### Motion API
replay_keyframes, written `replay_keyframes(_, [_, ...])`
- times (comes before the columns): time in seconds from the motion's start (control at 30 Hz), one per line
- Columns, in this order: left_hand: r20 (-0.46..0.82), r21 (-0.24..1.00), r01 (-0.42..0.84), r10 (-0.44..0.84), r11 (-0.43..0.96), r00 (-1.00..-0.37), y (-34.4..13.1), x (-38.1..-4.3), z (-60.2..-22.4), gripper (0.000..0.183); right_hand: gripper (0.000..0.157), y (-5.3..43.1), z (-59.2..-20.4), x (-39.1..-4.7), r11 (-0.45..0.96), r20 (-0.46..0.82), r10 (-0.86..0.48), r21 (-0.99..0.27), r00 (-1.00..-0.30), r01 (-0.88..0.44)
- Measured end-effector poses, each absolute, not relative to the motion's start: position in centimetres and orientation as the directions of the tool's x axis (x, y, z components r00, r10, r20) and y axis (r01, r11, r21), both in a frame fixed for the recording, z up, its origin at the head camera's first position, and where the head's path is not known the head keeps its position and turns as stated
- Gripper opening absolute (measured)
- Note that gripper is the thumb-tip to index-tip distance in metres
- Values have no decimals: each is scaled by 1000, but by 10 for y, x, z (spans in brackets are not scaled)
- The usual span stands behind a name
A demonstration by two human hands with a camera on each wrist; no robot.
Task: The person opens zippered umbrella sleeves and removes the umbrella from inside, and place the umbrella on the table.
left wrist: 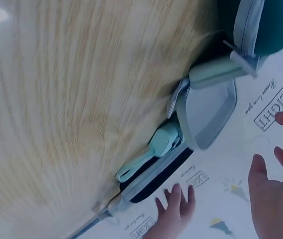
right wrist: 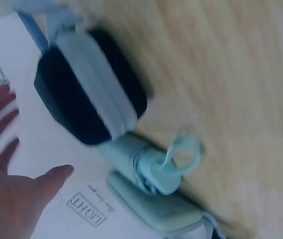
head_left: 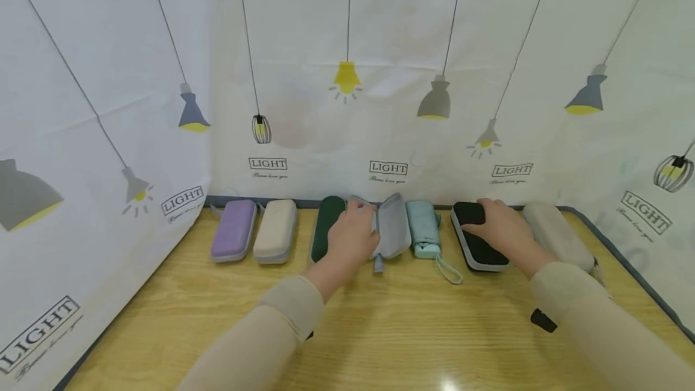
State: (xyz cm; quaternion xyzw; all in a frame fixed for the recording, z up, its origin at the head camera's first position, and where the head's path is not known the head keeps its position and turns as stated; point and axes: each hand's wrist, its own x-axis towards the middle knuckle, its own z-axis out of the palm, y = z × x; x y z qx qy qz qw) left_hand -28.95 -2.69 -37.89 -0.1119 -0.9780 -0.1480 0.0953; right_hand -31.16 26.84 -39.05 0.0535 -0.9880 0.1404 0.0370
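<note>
My left hand (head_left: 353, 231) hovers over an open light grey zip case (head_left: 394, 228). In the left wrist view its fingers are loosely spread, apart from the case's pale lining (left wrist: 211, 109). Left of it lies a dark green case (head_left: 328, 222), partly behind the hand. My right hand (head_left: 505, 228) is above a closed black zip case (head_left: 468, 213) with a grey zip band. From the right wrist view, the right fingers and thumb are spread, with a gap to that case (right wrist: 69, 94). Between the hands lies a folded mint-green compact umbrella (head_left: 423, 225) with a wrist loop.
A purple case (head_left: 234, 231) and a cream case (head_left: 275, 231) lie at the left of the row. A beige case-like item (head_left: 556, 234) lies at the right end. Behind stands a white lamp-printed cloth backdrop (head_left: 304, 95). The table (head_left: 412, 330) is wooden.
</note>
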Motion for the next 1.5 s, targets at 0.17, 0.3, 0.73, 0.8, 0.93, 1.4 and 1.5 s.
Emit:
replay_keyframes(0.17, [243, 248, 344, 286, 906, -927, -14, -275, -374, 35, 97, 278, -409, -309, 951, -33, -52, -308, -998, -39])
replay_keyframes(0.3, [244, 194, 440, 391, 877, -888, -4, -262, -378, 33, 85, 282, -419, -305, 950, -86, -62, -311, -994, -32])
replay_keyframes(0.73, [233, 175, 509, 467, 843, -853, 6, -243, -379, 33, 86, 317, -394, -285, 958, -212, -156, -271, -965, -96])
replay_keyframes(0.8, [201, 160, 510, 478, 845, -855, 8, -241, -381, 34, 93, 322, -393, -280, 956, -243, -181, -271, -953, -113])
replay_keyframes(0.93, [162, 127, 509, 489, 851, -857, 15, -237, -386, 34, 94, 331, -394, -271, 947, -279, -238, -279, -930, -159])
replay_keyframes(1.4, [78, 111, 510, 504, 853, -860, 27, -230, -393, 32, 78, 350, -386, -247, 866, -319, -441, -396, -839, -305])
replay_keyframes(1.5, [21, 129, 525, 526, 842, -850, 27, -230, -395, 34, 80, 349, -386, -245, 845, -323, -478, -422, -817, -328])
